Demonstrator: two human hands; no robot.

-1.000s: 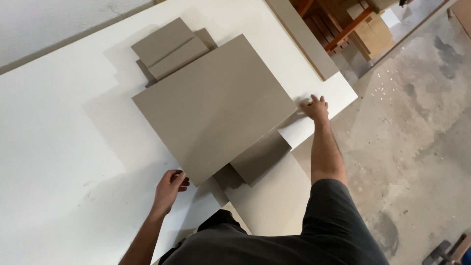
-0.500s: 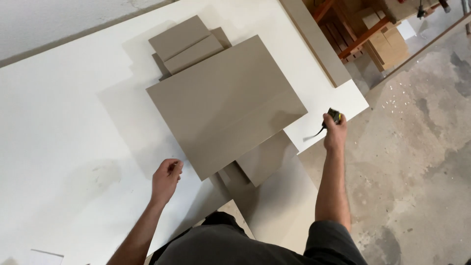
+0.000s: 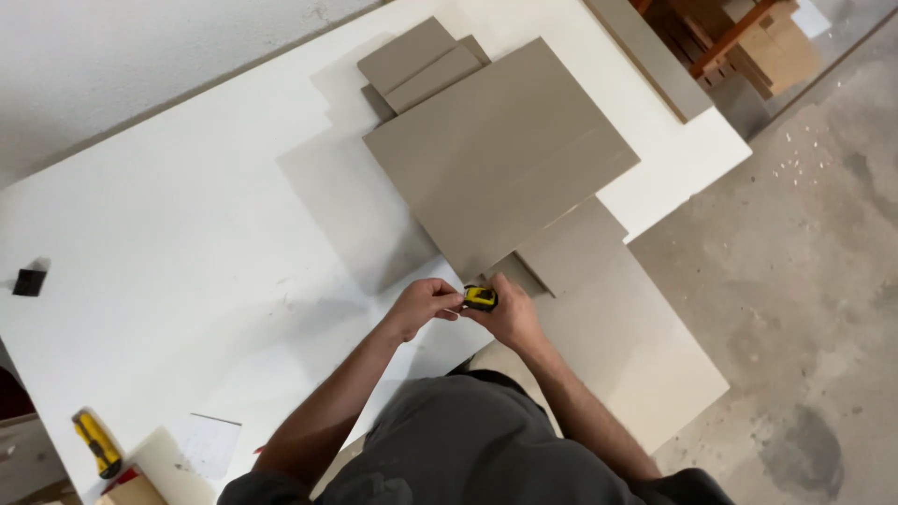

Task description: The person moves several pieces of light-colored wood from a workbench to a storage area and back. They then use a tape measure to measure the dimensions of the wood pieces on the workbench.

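Observation:
My right hand [image 3: 510,313] and my left hand [image 3: 423,305] meet at the near corner of a large grey-beige panel [image 3: 500,150] lying on the white table [image 3: 187,243]. Between them sits a small yellow and black tape measure [image 3: 481,297]; the right hand grips its body and the left hand's fingers pinch its end. More grey panels [image 3: 572,251] stick out from beneath the large one near my hands.
Two narrow grey boards [image 3: 421,61] lie stacked at the far edge of the large panel. A pale board [image 3: 645,346] extends off the table to the right over the concrete floor. A yellow utility knife [image 3: 96,444] and a paper sheet [image 3: 210,444] lie at bottom left; a black block [image 3: 30,281] at left.
My right hand brought the tape measure from the table's right edge in to the panel's near corner. My left hand rose to meet it and took hold of its end.

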